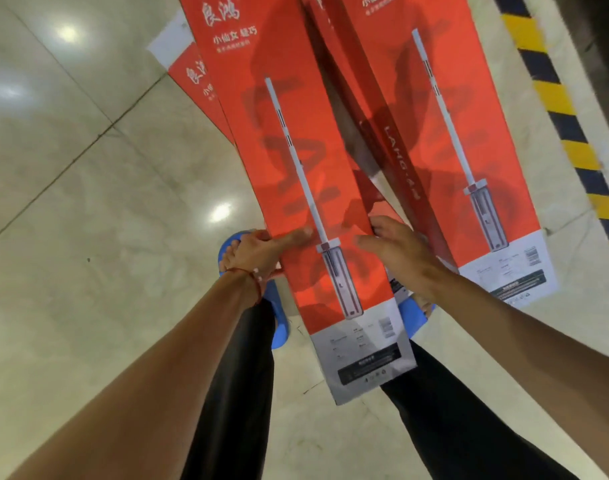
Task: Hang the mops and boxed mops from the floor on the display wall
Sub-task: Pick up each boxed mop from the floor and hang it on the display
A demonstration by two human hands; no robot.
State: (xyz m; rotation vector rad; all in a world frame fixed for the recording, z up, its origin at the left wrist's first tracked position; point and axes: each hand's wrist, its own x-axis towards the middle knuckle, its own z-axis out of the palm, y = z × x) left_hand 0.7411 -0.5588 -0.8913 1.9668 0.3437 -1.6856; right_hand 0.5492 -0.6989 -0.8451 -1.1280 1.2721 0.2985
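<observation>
A long red boxed mop [289, 140] with a white mop picture and a grey lower end is lifted above the floor between my hands. My left hand [258, 252] grips its left edge, thumb lying across the front. My right hand [396, 251] grips its right edge, fingers curled over the side. A second red boxed mop [469, 126] lies just to the right of it, and a third boxed mop [192, 84] pokes out from beneath on the left.
Pale glossy floor tiles [88, 202] spread to the left. A yellow-and-black hazard stripe [566, 109] runs along the right edge. My legs in dark trousers and blue slippers [278, 327] stand under the box.
</observation>
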